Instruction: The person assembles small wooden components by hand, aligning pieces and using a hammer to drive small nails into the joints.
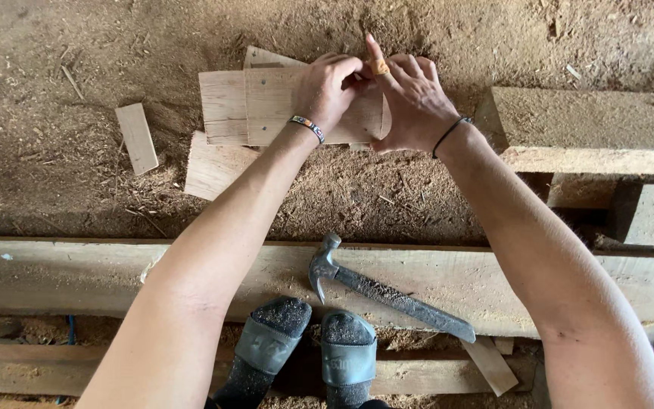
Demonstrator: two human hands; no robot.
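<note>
My left hand (325, 89) and my right hand (412, 102) meet above a stack of thin wooden boards (266, 106) lying on the sawdust floor. The fingers of my left hand pinch at the index finger of my right hand, where an orange band (380, 67) is wrapped near the tip. My right index finger points up and away. A beaded bracelet circles my left wrist and a dark band my right wrist. Neither hand holds a board; both hover over the top board's right end.
A dark claw hammer (387, 291) lies on a long plank (77, 276) across the front. A thick timber block (592, 129) sits at the right. A small wood offcut (136, 138) lies at the left. My feet in grey sandals (308, 352) stand below the plank.
</note>
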